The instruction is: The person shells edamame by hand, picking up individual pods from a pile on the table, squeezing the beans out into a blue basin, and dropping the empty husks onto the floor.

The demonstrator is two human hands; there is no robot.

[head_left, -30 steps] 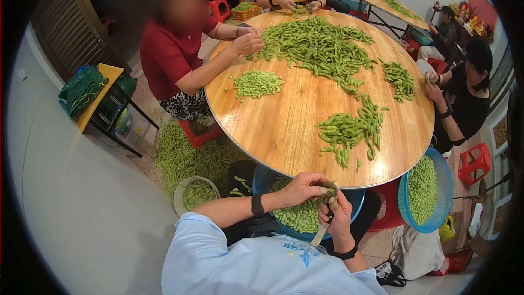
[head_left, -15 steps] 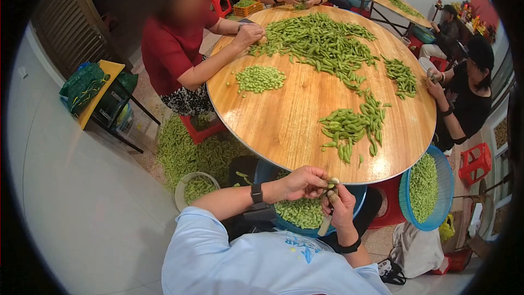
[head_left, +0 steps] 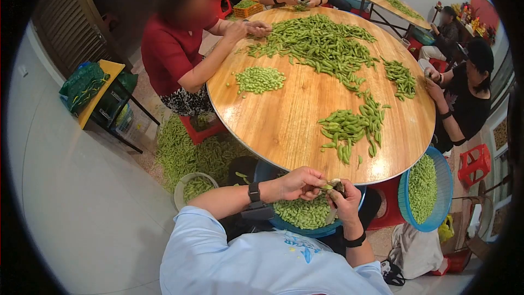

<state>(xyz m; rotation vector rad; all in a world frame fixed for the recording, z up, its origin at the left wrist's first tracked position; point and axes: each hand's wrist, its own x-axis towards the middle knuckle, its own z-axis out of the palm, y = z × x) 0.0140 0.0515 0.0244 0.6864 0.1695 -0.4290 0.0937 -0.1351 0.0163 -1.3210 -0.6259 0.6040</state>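
My left hand (head_left: 303, 184) pinches one end of a green bean pod (head_left: 328, 187) at the near edge of the table. My right hand (head_left: 346, 201) is closed at the pod's other end, its thumb and fingertips darkly stained. A pale, flat strip (head_left: 331, 216) shows below the right palm; what it belongs to is hidden. Under both hands stands a blue basin (head_left: 281, 224) holding shelled green beans (head_left: 303, 213). Just beyond the hands, a small pile of whole pods (head_left: 344, 127) lies on the round wooden table (head_left: 273, 131).
A large pod heap (head_left: 322, 43) and a patch of shelled beans (head_left: 261, 80) lie farther across the table. Several people sit around it. A blue basket of beans (head_left: 423, 188) stands right, a white bucket (head_left: 182, 195) left, and husks (head_left: 185, 147) cover the floor.
My hands have shifted slightly, and the pod now stretches between their fingertips. The pale strip shows less. Across the table, the person in red has reached toward the large heap.
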